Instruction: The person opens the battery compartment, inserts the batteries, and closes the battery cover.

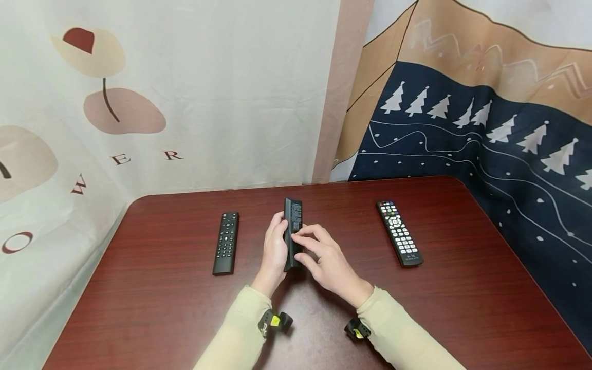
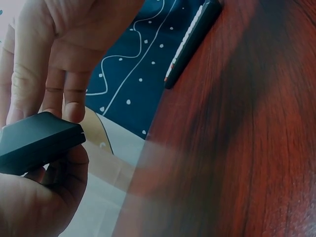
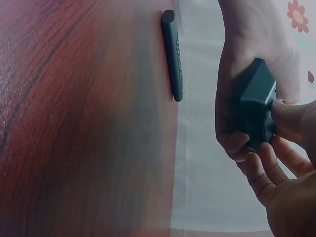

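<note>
A black remote control (image 1: 293, 231) is tilted up above the table, its back with the printed label turned toward the head camera. My left hand (image 1: 276, 249) grips it along its left side, thumb along the edge and fingers behind. From the right, my right hand (image 1: 328, 259) has its bent fingers and thumb at the lower half of the remote's back. In the left wrist view the remote's dark end (image 2: 47, 140) sits between both hands. The right wrist view shows the right fingertips (image 3: 266, 155) close around its far end.
On the wooden table (image 1: 152, 308) lie a slim black remote (image 1: 226, 242) to the left and a black remote with white buttons (image 1: 399, 234) to the right. Printed cloths (image 1: 240, 92) hang behind the table.
</note>
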### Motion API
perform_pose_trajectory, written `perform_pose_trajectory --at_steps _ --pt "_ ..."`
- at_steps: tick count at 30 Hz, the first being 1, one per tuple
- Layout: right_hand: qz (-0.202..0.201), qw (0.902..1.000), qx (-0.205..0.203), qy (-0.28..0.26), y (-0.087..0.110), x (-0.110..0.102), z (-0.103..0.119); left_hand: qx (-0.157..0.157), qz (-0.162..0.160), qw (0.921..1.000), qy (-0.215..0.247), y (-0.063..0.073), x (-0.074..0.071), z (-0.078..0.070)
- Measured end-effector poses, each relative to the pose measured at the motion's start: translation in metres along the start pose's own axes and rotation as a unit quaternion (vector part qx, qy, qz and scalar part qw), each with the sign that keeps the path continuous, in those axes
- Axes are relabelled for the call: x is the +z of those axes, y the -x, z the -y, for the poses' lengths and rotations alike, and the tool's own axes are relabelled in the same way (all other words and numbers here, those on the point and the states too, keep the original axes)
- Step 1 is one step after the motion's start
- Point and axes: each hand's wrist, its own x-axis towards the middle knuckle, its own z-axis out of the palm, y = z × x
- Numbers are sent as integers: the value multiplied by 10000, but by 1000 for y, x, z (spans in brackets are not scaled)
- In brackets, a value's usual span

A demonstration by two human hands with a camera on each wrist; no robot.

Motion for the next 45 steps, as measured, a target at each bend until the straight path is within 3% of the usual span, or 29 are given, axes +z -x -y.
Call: perform_pose_trajectory --at_steps 20,32,45 --pt "-35 9995 -247 175 3 -1 -4 -82 -154 9989 -431 0 -6 1" --pt "76 9997 -81 231 6 -7 -5 -118 -111 9989 -440 1 -10 -3" --pt "86 9994 -5 347 9 -13 -10 -97 -252 9941 -1049 0 -19 -5"
